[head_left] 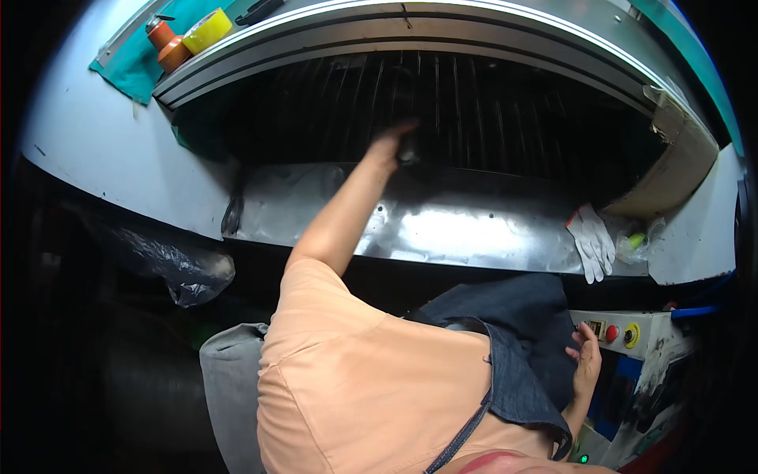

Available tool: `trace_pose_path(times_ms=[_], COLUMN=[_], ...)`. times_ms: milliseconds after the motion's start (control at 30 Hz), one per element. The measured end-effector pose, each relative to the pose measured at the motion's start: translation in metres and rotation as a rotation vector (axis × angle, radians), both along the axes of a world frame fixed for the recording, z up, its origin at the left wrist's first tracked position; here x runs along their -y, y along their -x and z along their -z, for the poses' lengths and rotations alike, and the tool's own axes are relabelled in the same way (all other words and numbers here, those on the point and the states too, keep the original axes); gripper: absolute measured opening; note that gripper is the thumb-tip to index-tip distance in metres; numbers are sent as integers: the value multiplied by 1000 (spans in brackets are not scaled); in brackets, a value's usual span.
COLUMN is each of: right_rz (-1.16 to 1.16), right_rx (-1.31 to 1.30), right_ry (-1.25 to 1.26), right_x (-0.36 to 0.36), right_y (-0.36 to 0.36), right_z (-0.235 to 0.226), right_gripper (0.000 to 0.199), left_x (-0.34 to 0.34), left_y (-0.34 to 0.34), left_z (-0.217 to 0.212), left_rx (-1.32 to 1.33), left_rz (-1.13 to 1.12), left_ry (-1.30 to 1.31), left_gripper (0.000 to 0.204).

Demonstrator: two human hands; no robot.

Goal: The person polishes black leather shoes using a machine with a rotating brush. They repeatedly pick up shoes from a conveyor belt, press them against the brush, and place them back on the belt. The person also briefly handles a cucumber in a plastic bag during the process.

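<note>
My left hand [387, 148] reaches over the metal ledge [324, 205] into the dark opening of a machine. Its fingers curve around a small dark thing with a pale glint, too dim to make out. Down at the right, my right hand [586, 363] is open, fingers apart and slightly bent. It holds nothing and is beside a grey control box [651, 328] with a red button [613, 333] and a yellow-ringed knob [632, 336]. Thin bright lines run down the dark surface [474, 118] behind my left hand.
A white glove [592, 241] lies on the ledge's right end, near a clear plastic bag [636, 243] and a cardboard piece [675, 154]. Yellow tape [208, 31] and an orange bottle [160, 33] stand at the upper left. A plastic bag [189, 268] hangs below the left panel.
</note>
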State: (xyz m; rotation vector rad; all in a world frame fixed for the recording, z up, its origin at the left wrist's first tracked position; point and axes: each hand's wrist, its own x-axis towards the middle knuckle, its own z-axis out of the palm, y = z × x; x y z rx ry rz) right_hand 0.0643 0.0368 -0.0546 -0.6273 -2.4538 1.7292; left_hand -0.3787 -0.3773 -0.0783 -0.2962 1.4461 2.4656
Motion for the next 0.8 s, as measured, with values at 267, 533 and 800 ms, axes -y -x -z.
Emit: trace_pose_path(times_ms=[267, 533, 800], right_rz=[242, 300, 308], right_rx=[167, 150, 138], right_ry=[-8, -79, -509], right_x=[-10, 13, 27], right_y=[-48, -53, -85], right_z=[19, 22, 11], right_gripper=[43, 32, 27], left_x=[132, 148, -6], left_y=[130, 120, 42], left_z=[40, 63, 69], left_rx=[-184, -112, -1064], left_rz=[-274, -720, -301], left_ry=[298, 1559, 1331], left_gripper=[33, 47, 22])
